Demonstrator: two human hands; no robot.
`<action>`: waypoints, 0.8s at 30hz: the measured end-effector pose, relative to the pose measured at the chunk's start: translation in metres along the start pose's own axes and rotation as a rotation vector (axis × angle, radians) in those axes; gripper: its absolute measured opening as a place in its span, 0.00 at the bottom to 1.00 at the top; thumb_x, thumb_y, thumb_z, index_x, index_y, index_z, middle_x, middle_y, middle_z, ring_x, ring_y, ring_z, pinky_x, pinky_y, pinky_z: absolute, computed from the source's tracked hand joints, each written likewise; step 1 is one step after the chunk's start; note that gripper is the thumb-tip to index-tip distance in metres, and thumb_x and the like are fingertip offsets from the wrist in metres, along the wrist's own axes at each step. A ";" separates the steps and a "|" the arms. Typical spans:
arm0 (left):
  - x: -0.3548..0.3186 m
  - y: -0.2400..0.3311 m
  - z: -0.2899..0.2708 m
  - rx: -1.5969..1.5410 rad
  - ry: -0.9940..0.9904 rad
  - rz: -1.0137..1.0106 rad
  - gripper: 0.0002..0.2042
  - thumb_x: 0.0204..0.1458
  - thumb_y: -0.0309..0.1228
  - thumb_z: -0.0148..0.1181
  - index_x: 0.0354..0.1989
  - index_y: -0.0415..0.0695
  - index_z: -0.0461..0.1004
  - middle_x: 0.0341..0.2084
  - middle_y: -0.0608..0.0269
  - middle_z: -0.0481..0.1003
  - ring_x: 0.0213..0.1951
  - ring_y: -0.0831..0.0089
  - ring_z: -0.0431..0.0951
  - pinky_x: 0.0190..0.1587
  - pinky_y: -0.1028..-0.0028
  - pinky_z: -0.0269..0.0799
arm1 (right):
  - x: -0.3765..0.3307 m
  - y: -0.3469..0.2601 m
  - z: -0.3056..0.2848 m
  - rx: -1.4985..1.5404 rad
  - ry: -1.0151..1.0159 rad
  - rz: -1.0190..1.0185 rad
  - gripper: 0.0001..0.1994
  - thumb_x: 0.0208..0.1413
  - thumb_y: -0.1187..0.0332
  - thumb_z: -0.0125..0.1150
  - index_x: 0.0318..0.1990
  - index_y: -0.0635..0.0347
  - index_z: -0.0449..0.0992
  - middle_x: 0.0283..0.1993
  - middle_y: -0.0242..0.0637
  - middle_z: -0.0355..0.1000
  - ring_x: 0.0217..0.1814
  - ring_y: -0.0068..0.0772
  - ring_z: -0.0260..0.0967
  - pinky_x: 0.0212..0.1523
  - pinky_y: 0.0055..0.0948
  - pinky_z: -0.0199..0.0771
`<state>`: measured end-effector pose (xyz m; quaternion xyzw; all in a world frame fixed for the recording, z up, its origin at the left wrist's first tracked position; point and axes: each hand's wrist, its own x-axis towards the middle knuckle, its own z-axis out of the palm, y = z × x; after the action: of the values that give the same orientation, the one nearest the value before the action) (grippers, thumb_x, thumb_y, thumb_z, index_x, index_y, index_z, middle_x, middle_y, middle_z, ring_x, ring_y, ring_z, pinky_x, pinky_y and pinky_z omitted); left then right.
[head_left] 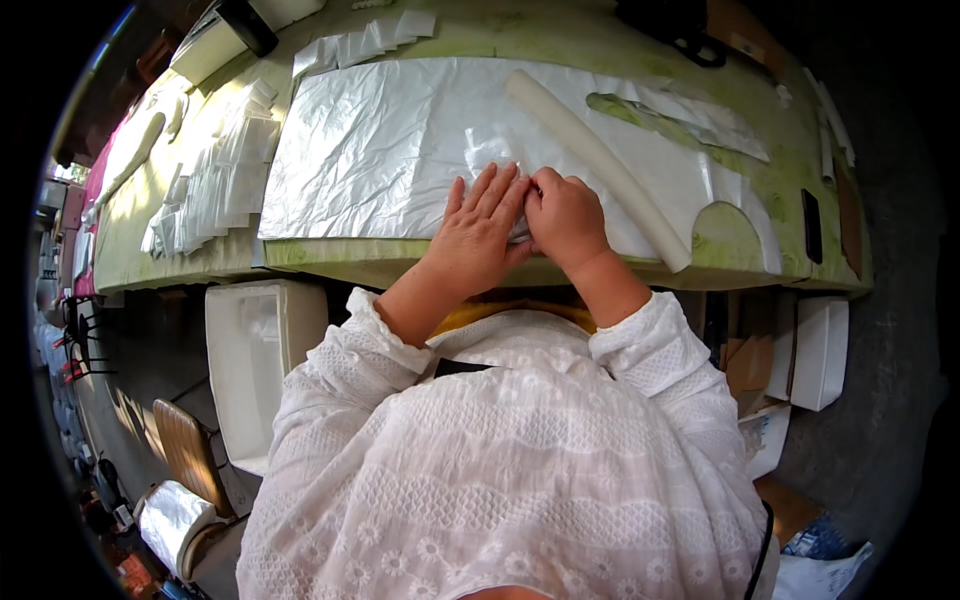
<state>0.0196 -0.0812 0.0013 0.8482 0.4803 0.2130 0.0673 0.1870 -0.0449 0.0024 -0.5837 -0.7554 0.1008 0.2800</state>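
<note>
My left hand (pixel 475 228) lies flat with its fingers stretched out, pressing on a small clear plastic piece (pixel 490 145), perhaps a bag, which shows past the fingertips. Right beside it, my right hand (pixel 568 218) is closed with the fingers curled in; whatever they pinch is hidden. Under both hands spreads a large, wrinkled silvery-white plastic sheet (pixel 350 150). A long pale roll or tube (pixel 600 165) lies slantwise across the sheet, just right of my right hand.
Clear plastic bags (pixel 225 165) overlap in a row at the left, and more bags (pixel 365 42) lie at the back. A dark phone-like slab (pixel 811 226) rests near the right edge of the green-covered table (pixel 560 30). Below stand a white foam box (pixel 225 380) and a chair (pixel 190 455).
</note>
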 end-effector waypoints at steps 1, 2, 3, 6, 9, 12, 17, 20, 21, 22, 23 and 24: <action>0.001 0.000 -0.002 -0.029 -0.096 -0.019 0.42 0.56 0.54 0.61 0.74 0.44 0.55 0.74 0.53 0.56 0.76 0.54 0.50 0.75 0.45 0.41 | -0.001 0.000 0.000 0.002 0.005 0.001 0.08 0.59 0.64 0.60 0.35 0.59 0.76 0.27 0.46 0.77 0.33 0.54 0.74 0.38 0.51 0.75; 0.001 -0.001 -0.001 -0.017 -0.090 -0.013 0.42 0.56 0.54 0.61 0.74 0.44 0.55 0.74 0.54 0.56 0.76 0.54 0.50 0.75 0.45 0.41 | -0.002 0.000 0.001 0.005 0.009 0.002 0.08 0.58 0.64 0.60 0.36 0.59 0.76 0.28 0.45 0.77 0.34 0.53 0.74 0.39 0.51 0.75; 0.000 -0.002 0.001 -0.006 -0.085 -0.004 0.42 0.56 0.54 0.61 0.74 0.44 0.55 0.74 0.54 0.56 0.76 0.55 0.51 0.74 0.44 0.41 | -0.005 -0.001 0.002 0.007 0.015 0.005 0.08 0.57 0.65 0.60 0.37 0.59 0.76 0.28 0.45 0.77 0.34 0.53 0.75 0.40 0.51 0.75; 0.000 -0.002 -0.001 0.031 -0.120 0.046 0.43 0.55 0.54 0.62 0.75 0.46 0.54 0.74 0.56 0.55 0.76 0.55 0.50 0.74 0.43 0.40 | -0.017 0.002 0.001 0.081 0.109 -0.008 0.09 0.55 0.67 0.63 0.42 0.58 0.75 0.29 0.40 0.77 0.36 0.49 0.74 0.39 0.47 0.75; 0.001 0.000 -0.007 0.029 -0.190 0.120 0.43 0.53 0.52 0.65 0.75 0.49 0.55 0.74 0.59 0.55 0.77 0.56 0.49 0.74 0.41 0.40 | -0.033 0.000 -0.014 0.090 0.032 0.029 0.10 0.54 0.70 0.64 0.43 0.58 0.75 0.28 0.37 0.75 0.35 0.45 0.74 0.38 0.44 0.74; 0.000 -0.002 -0.012 -0.013 -0.234 0.216 0.43 0.50 0.47 0.69 0.74 0.53 0.57 0.74 0.64 0.56 0.77 0.56 0.48 0.74 0.40 0.39 | -0.049 -0.003 -0.026 0.146 -0.032 0.030 0.11 0.52 0.72 0.65 0.43 0.58 0.74 0.27 0.36 0.73 0.34 0.44 0.73 0.37 0.42 0.74; -0.002 0.004 -0.019 -0.045 -0.331 0.340 0.39 0.48 0.33 0.70 0.72 0.55 0.63 0.74 0.70 0.57 0.77 0.57 0.48 0.74 0.39 0.38 | -0.078 0.001 -0.045 0.356 -0.042 0.042 0.09 0.52 0.72 0.64 0.41 0.57 0.75 0.32 0.36 0.76 0.37 0.45 0.73 0.42 0.43 0.74; -0.002 0.008 -0.019 -0.009 -0.354 0.376 0.35 0.49 0.27 0.66 0.70 0.56 0.66 0.73 0.70 0.59 0.76 0.58 0.51 0.74 0.39 0.41 | -0.071 0.017 -0.049 0.308 0.179 -0.179 0.09 0.51 0.74 0.62 0.41 0.55 0.77 0.39 0.35 0.78 0.44 0.46 0.73 0.49 0.44 0.72; 0.000 0.007 -0.018 -0.002 -0.347 0.399 0.35 0.49 0.26 0.65 0.69 0.57 0.66 0.72 0.70 0.60 0.75 0.59 0.53 0.73 0.39 0.43 | -0.064 0.024 -0.049 0.264 0.277 -0.296 0.10 0.51 0.75 0.62 0.42 0.55 0.77 0.41 0.34 0.79 0.47 0.46 0.73 0.52 0.43 0.71; 0.002 0.007 -0.017 0.005 -0.338 0.421 0.35 0.49 0.24 0.63 0.69 0.58 0.67 0.72 0.69 0.61 0.74 0.60 0.55 0.73 0.39 0.45 | -0.062 0.029 -0.049 0.241 0.229 -0.294 0.11 0.50 0.76 0.62 0.42 0.54 0.78 0.43 0.34 0.78 0.50 0.45 0.73 0.54 0.43 0.70; 0.002 0.008 -0.016 -0.037 -0.299 0.381 0.33 0.49 0.23 0.63 0.67 0.57 0.68 0.70 0.69 0.63 0.73 0.60 0.58 0.73 0.41 0.47 | -0.062 0.035 -0.046 0.218 0.180 -0.292 0.12 0.50 0.76 0.61 0.43 0.54 0.78 0.45 0.34 0.78 0.52 0.45 0.72 0.55 0.43 0.68; 0.002 0.008 -0.014 -0.076 -0.256 0.339 0.31 0.49 0.23 0.62 0.65 0.56 0.70 0.68 0.68 0.66 0.72 0.61 0.60 0.73 0.43 0.49 | -0.061 0.041 -0.042 0.196 0.133 -0.295 0.13 0.49 0.77 0.61 0.43 0.53 0.78 0.47 0.34 0.78 0.55 0.45 0.71 0.57 0.43 0.67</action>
<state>0.0207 -0.0850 0.0170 0.9338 0.3097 0.1301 0.1229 0.2534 -0.0970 -0.0010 -0.4421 -0.7992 0.0930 0.3964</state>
